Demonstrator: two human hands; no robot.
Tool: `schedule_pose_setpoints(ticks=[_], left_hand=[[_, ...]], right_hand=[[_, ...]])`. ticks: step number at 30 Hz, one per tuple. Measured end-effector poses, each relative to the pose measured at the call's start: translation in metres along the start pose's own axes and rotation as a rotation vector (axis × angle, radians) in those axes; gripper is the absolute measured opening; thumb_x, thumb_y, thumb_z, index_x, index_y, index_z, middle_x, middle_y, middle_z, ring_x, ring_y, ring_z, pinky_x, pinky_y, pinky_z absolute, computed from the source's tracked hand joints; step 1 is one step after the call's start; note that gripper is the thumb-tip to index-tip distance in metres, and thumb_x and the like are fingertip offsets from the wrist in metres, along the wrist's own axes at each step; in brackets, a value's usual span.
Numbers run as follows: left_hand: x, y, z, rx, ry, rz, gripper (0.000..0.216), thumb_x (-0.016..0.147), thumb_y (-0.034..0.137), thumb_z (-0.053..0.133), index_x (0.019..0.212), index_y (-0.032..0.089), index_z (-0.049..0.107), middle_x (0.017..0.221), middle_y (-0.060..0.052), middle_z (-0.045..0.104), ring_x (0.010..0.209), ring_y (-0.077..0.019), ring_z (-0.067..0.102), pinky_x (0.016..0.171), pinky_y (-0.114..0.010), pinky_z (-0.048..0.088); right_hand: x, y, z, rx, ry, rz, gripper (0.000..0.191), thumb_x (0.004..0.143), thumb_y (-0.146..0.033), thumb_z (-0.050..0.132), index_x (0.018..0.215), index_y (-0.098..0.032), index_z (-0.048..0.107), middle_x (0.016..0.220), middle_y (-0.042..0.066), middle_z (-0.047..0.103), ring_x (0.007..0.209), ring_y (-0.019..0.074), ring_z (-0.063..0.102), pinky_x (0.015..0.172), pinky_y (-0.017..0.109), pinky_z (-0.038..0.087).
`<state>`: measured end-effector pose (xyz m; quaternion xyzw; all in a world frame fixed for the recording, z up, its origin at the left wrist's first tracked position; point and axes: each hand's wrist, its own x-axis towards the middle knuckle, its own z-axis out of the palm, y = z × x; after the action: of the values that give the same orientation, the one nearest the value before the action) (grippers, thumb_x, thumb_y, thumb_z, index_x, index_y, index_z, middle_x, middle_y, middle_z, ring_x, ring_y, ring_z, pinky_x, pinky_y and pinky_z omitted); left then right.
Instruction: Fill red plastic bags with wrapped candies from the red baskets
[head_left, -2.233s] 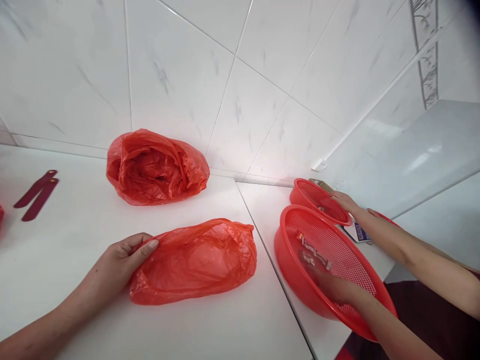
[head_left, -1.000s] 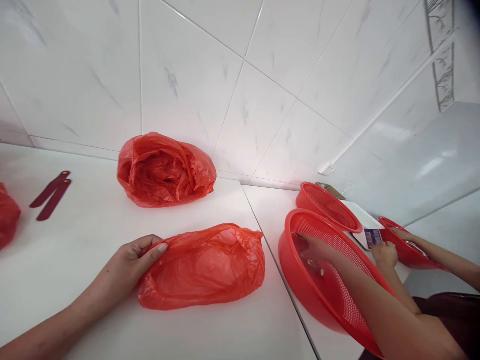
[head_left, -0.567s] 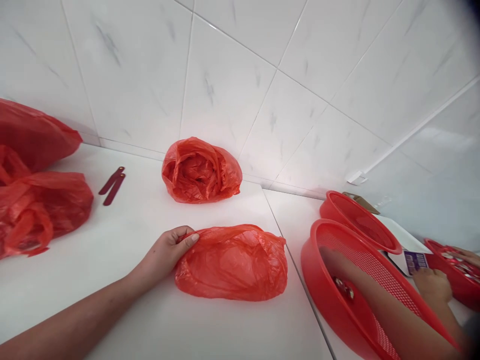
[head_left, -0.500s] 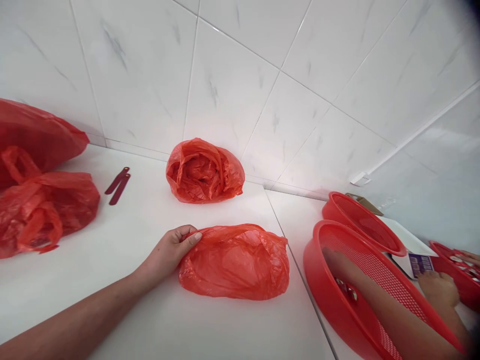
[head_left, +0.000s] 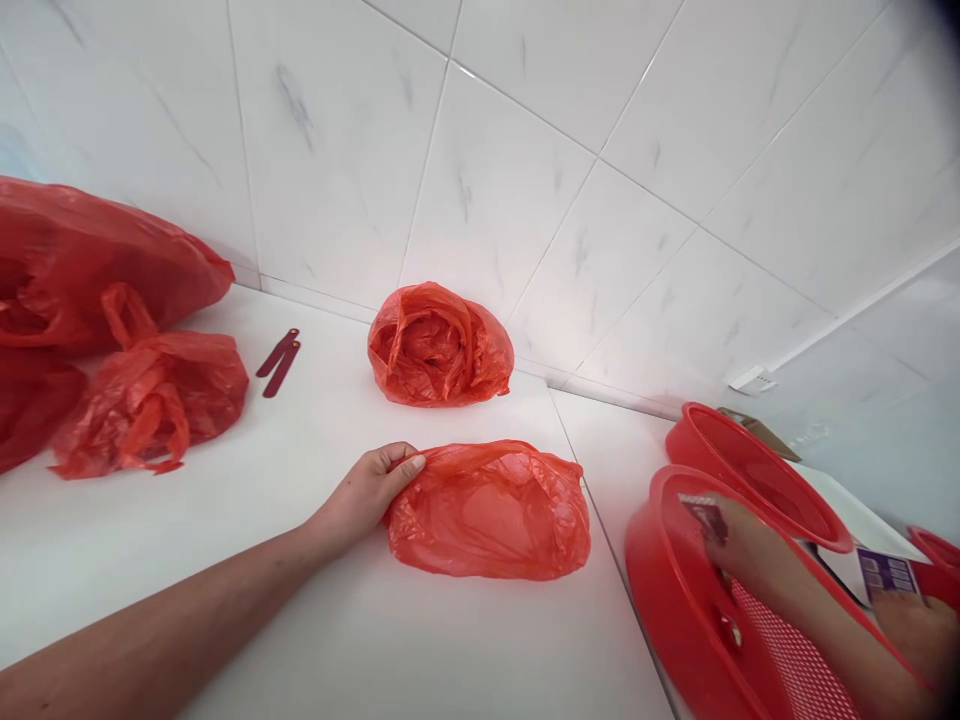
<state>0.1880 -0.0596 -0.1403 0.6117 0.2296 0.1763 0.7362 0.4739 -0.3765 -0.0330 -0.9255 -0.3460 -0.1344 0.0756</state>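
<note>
My left hand (head_left: 384,485) pinches the left rim of a red plastic bag (head_left: 491,515), which lies on the white table with its mouth spread open. Over on the right, my right hand (head_left: 724,525) is raised inside a red mesh basket (head_left: 649,560). Its fingers are blurred and seem closed around something small, dark red and whitish, whose kind I cannot make out. A few small pieces (head_left: 729,630) lie in that basket beneath my forearm. Behind the open bag sits another red plastic bag (head_left: 442,350), its top rolled open.
Two dark red straps (head_left: 279,362) lie on the table (head_left: 330,640). To the left are a tied red bag (head_left: 202,375) and a large red bag (head_left: 150,250). A second red basket (head_left: 757,475) stands behind mine. At the right edge is another person's hand (head_left: 919,620). A tiled wall (head_left: 525,200) closes the back.
My right hand has come up from the bottom of the mesh basket. The left hand still holds the bag's rim. The view has turned slightly left.
</note>
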Motion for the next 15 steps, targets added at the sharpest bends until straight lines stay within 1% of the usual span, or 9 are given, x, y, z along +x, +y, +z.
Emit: schedule_pose_setpoints(ticks=[2, 3, 5, 6, 8, 10, 11, 13, 15], left_hand=[[0.0, -0.001, 0.0, 0.0, 0.004, 0.008, 0.036, 0.081, 0.053, 0.055, 0.074, 0.018, 0.053, 0.06, 0.004, 0.05, 0.05, -0.0091, 0.042, 0.046, -0.019, 0.032], [0.0, -0.001, 0.0, -0.003, 0.003, 0.013, 0.036, 0.081, 0.053, 0.055, 0.074, 0.018, 0.053, 0.061, 0.004, 0.05, 0.05, -0.009, 0.042, 0.047, -0.019, 0.033], [0.0, -0.001, 0.0, -0.011, -0.004, 0.014, 0.036, 0.082, 0.053, 0.054, 0.075, 0.018, 0.052, 0.06, 0.005, 0.05, 0.05, -0.0086, 0.042, 0.047, -0.019, 0.033], [0.0, -0.001, 0.0, -0.012, -0.005, 0.011, 0.036, 0.082, 0.054, 0.054, 0.075, 0.018, 0.052, 0.06, 0.005, 0.05, 0.05, -0.0085, 0.042, 0.047, -0.019, 0.033], [-0.001, -0.001, 0.0, -0.01, -0.002, 0.002, 0.037, 0.082, 0.054, 0.054, 0.075, 0.018, 0.051, 0.06, 0.005, 0.05, 0.049, -0.0084, 0.043, 0.046, -0.019, 0.033], [-0.001, -0.001, 0.0, -0.014, -0.001, 0.001, 0.037, 0.082, 0.054, 0.054, 0.075, 0.018, 0.051, 0.06, 0.005, 0.051, 0.049, -0.0084, 0.043, 0.046, -0.019, 0.034], [-0.001, -0.001, 0.0, -0.021, -0.006, 0.004, 0.037, 0.082, 0.054, 0.054, 0.076, 0.018, 0.051, 0.06, 0.005, 0.052, 0.049, -0.0084, 0.044, 0.046, -0.019, 0.034], [-0.001, -0.002, -0.001, -0.034, -0.016, 0.01, 0.037, 0.082, 0.054, 0.054, 0.076, 0.018, 0.051, 0.06, 0.004, 0.053, 0.049, -0.0086, 0.044, 0.046, -0.019, 0.035], [-0.001, -0.003, -0.001, -0.041, -0.02, 0.015, 0.037, 0.082, 0.054, 0.053, 0.076, 0.018, 0.051, 0.06, 0.004, 0.054, 0.049, -0.009, 0.046, 0.046, -0.019, 0.036]], right_hand=[[0.006, -0.013, -0.016, 0.022, -0.06, -0.037, 0.018, 0.08, -0.018, 0.049, 0.095, -0.024, 0.058, 0.098, 0.01, 0.063, 0.079, 0.0207, 0.064, 0.061, 0.03, 0.048], [0.007, -0.026, -0.022, 0.026, -0.038, -0.065, 0.021, 0.081, -0.019, 0.048, 0.1, -0.024, 0.056, 0.108, 0.011, 0.06, 0.086, 0.0208, 0.063, 0.064, 0.03, 0.048], [0.006, -0.059, -0.029, 0.084, 0.024, -0.174, 0.023, 0.084, -0.019, 0.047, 0.105, -0.027, 0.051, 0.116, 0.009, 0.056, 0.093, 0.0193, 0.06, 0.069, 0.029, 0.049], [0.004, -0.079, -0.028, 0.132, -0.009, -0.249, 0.024, 0.085, -0.016, 0.045, 0.105, -0.028, 0.05, 0.117, 0.007, 0.054, 0.095, 0.0179, 0.06, 0.071, 0.028, 0.05], [-0.002, -0.12, -0.019, 0.165, -0.111, -0.445, 0.031, 0.08, -0.007, 0.043, 0.1, -0.029, 0.051, 0.116, 0.003, 0.053, 0.094, 0.0161, 0.059, 0.071, 0.027, 0.05], [-0.008, -0.155, -0.002, 0.159, -0.215, -0.629, 0.04, 0.076, 0.002, 0.038, 0.1, -0.028, 0.052, 0.111, 0.002, 0.054, 0.097, 0.0153, 0.056, 0.072, 0.026, 0.05], [-0.009, -0.168, 0.009, 0.134, -0.244, -0.711, 0.042, 0.075, 0.004, 0.037, 0.099, -0.027, 0.053, 0.108, 0.003, 0.054, 0.097, 0.0156, 0.055, 0.073, 0.026, 0.049], [-0.009, -0.187, 0.029, 0.068, -0.274, -0.835, 0.044, 0.074, 0.007, 0.038, 0.1, -0.025, 0.054, 0.102, 0.004, 0.055, 0.092, 0.0169, 0.055, 0.066, 0.026, 0.048], [-0.005, -0.195, 0.042, 0.04, -0.278, -0.895, 0.049, 0.073, 0.006, 0.041, 0.108, -0.025, 0.054, 0.104, 0.005, 0.054, 0.092, 0.0178, 0.055, 0.063, 0.026, 0.047]])
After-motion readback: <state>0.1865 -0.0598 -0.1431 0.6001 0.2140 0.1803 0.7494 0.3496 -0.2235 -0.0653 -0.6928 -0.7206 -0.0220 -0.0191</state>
